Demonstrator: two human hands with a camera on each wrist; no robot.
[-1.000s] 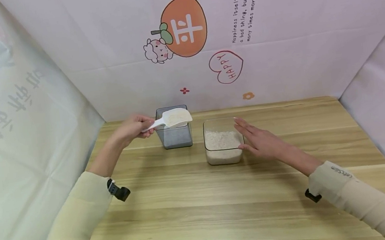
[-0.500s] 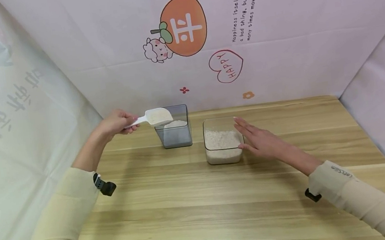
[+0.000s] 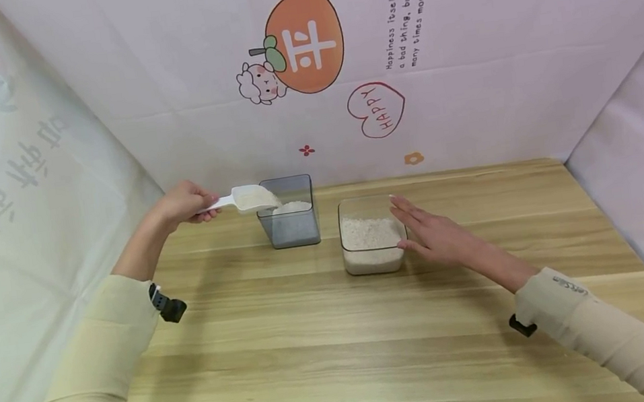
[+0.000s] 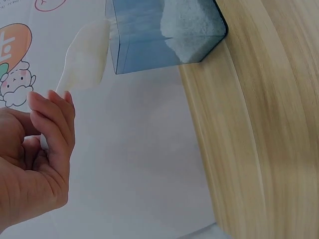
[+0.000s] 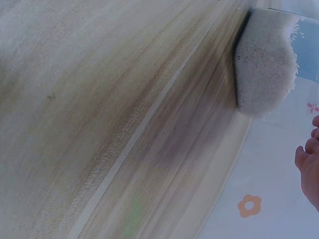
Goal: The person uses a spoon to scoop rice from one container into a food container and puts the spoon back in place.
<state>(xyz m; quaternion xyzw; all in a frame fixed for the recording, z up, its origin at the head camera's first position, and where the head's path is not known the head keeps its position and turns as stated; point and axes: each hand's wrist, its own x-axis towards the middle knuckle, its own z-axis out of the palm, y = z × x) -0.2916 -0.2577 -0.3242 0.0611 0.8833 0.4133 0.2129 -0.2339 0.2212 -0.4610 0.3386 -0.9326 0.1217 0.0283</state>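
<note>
My left hand [image 3: 185, 204] grips the handle of a white scoop [image 3: 248, 198], tipped toward the bluish-grey container [image 3: 295, 230] with its front edge over the left part of the rim. Rice runs along the scoop's front, and white rice [image 3: 292, 207] lies heaped inside that container. In the left wrist view the scoop [image 4: 87, 55] reaches the container's opening. With fingers straight, my right hand [image 3: 439, 238] touches the right side of a clear container [image 3: 374, 261] partly filled with rice [image 3: 371, 232]. The right wrist view shows this rice [image 5: 266, 62] through the wall.
Both containers stand side by side near the back of the wooden table [image 3: 341, 348], a small gap between them. Printed cloth [image 3: 197, 136] hangs right behind the table's back edge and along both sides.
The left hand has drawn the scoop leftward from above the bluish-grey container and tilted its front down; rice has slid to the scoop's edge. The right hand stays at the clear container.
</note>
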